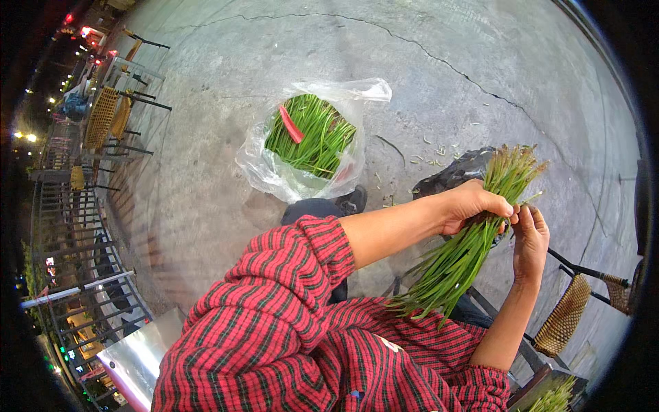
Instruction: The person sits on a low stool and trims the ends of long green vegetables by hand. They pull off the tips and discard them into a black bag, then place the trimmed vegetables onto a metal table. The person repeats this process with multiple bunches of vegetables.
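Observation:
My left hand (476, 206) is closed around a thick bunch of garlic chives (458, 262), its thumb lying across the stalks. The pale, brownish ends point away from me, and the green leaves trail down towards my lap. Against the bunch's right side, my right hand (530, 234) pinches with thumb and fingers beside the left thumb. A single thin stalk sticks out at those fingertips; its lower part is hidden. Under the bunch, a black plastic bag (455, 172) lies on the floor, partly covered by my left hand.
An open clear plastic bag (304, 190) holds more green chives (314, 136) with a red strip (291, 125) on top. Pale scraps (432, 154) litter the concrete floor. Woven chairs (564, 314) stand at right and left. A metal surface (141, 350) is lower left; more stalks (553, 396) lie lower right.

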The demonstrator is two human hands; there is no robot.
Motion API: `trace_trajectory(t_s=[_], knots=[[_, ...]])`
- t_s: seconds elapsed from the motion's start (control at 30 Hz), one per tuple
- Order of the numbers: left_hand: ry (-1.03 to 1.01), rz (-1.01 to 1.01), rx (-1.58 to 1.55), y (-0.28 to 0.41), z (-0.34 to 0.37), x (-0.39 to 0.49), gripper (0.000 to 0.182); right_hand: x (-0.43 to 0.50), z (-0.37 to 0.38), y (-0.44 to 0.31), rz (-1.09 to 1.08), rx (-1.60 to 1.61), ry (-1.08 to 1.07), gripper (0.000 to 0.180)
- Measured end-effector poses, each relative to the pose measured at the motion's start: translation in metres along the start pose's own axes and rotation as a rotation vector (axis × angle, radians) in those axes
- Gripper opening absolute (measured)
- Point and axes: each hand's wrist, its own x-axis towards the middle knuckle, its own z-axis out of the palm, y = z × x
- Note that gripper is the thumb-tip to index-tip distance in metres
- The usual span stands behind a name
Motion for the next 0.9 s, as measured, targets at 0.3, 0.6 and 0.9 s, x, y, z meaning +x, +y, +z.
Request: trace_trajectory(t_s=[0.3,0.6,0.9], knots=[[0.045,-0.119,-0.082,0.011,-0.012,-0.012,0.041,0.013,-0.012,-0.001,-0.113,-0.036,0.182,0.019],[0.107,-0.109,0.056,0.015,-0.002,-0.011,0.045,0.010,-0.032,-0.009,-0.509,-0.887,0.589,0.031],[0.119,0.027,0.665,0.008,0.008,-0.008,0.040,0.007,0.022,0.009,0.022,0.012,0.125,0.022]])
